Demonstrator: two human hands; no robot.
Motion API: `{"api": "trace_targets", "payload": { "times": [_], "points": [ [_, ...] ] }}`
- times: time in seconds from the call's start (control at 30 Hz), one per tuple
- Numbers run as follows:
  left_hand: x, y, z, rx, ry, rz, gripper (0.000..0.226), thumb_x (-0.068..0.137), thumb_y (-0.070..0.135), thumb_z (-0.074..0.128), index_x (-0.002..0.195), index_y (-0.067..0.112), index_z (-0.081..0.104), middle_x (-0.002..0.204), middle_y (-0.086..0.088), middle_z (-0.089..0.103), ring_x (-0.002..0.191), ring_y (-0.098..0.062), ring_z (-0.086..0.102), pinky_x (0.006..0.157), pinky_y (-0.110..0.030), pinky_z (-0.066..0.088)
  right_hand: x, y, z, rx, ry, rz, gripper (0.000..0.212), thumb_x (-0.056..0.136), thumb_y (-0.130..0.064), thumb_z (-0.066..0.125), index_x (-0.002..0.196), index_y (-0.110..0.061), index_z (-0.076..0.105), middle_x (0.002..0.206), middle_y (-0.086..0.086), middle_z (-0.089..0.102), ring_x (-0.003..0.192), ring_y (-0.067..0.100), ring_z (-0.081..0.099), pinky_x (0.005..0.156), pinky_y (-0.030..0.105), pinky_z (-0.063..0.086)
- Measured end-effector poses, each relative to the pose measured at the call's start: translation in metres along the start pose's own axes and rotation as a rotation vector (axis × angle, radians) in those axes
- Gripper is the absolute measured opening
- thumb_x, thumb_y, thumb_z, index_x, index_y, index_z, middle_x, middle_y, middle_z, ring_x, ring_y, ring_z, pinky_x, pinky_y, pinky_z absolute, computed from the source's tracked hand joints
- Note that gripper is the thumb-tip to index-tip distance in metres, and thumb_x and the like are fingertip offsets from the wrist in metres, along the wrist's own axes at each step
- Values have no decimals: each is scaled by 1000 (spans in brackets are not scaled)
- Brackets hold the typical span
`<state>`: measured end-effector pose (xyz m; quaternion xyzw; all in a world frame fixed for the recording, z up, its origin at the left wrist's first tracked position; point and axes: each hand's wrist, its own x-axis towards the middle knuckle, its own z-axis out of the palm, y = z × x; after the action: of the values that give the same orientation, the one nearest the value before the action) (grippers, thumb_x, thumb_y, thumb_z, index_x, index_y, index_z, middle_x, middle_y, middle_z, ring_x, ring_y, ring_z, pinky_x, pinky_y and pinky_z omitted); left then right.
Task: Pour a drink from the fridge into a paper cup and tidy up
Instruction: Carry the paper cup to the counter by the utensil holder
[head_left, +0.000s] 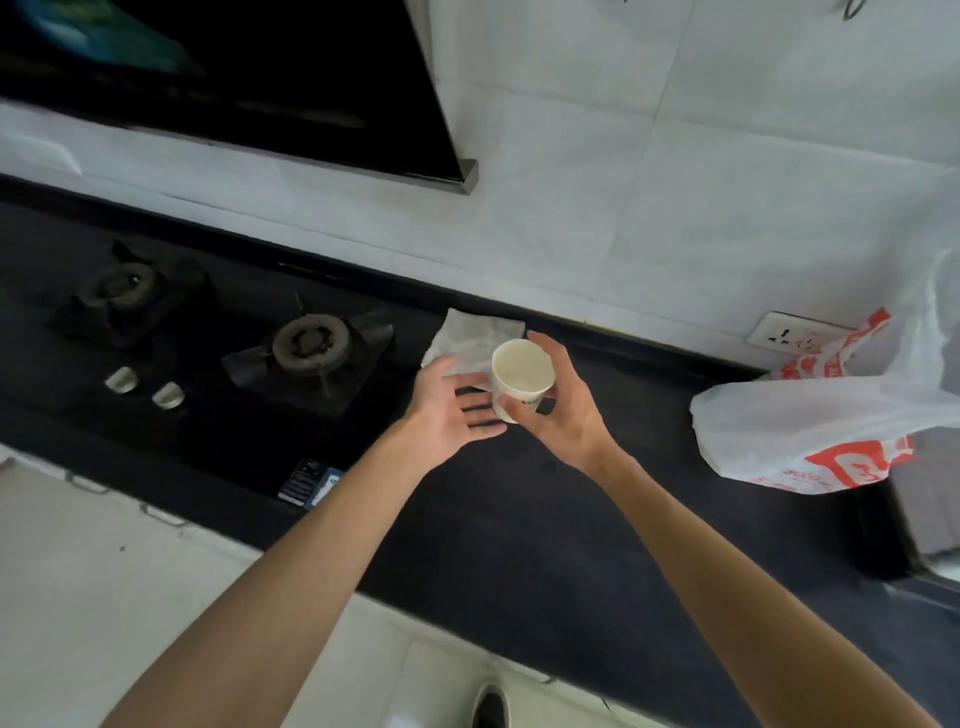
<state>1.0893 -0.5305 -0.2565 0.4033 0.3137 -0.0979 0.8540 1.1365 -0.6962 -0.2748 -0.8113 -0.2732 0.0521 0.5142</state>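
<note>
Head view — dark counter, white tiled wall; right hand grips paper cup; left hand spread loose beside it.

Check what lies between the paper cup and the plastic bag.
In the head view, past the right hand gripping the paper cup, only bare dark countertop stretches to the plastic bag.

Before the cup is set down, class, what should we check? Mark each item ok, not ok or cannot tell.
1. Right hand grips cup: ok.
2. Cup mouth faces up: ok.
3. Cup filled: cannot tell.
4. Left hand open and free: ok.
5. Bare counter near the hands: ok.
6. Cloth apart from cup: cannot tell, they overlap in view.
</note>
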Motion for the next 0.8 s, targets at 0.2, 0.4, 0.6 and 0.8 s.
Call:
{"api": "trace_targets", "payload": {
  "times": [0.2, 0.4, 0.6, 0.8],
  "points": [
    [-32, 35, -34, -125, 25, 60, 57, 100, 46, 41, 127, -3, 54, 127, -34, 57, 111, -49, 60, 98, -60, 47, 27, -44, 31, 47, -117, -57, 72, 84, -22, 78, 141, -31, 34, 126, -16, 52, 117, -1, 50, 92, 16, 46],
    [-71, 65, -76, -263, 49, 135, 63, 99, 46, 44, 135, -5, 49, 129, -38, 54, 109, -52, 58, 80, -57, 51, 49, -92, 74, 81, -219, -72, 77, 83, -16, 78, 144, -26, 33, 125, -13, 49, 111, -15, 46, 88, 3, 40],
    [-115, 86, -130, -374, 91, 226, 61, 99, 45, 43, 135, -5, 48, 134, -39, 49, 119, -54, 53, 83, -58, 49, 58, -136, 126, 113, -297, -141, 73, 82, -12, 78, 141, -25, 37, 122, -20, 51, 109, -14, 48, 95, 17, 46],
    [-158, 99, -184, -419, 130, 328, 61, 98, 44, 44, 139, -1, 45, 136, -37, 49, 121, -53, 52, 91, -59, 45, 56, -181, 180, 136, -377, -214, 75, 82, -16, 79, 143, -29, 37, 129, -16, 49, 118, -4, 48, 103, 29, 48]
  ]
}}
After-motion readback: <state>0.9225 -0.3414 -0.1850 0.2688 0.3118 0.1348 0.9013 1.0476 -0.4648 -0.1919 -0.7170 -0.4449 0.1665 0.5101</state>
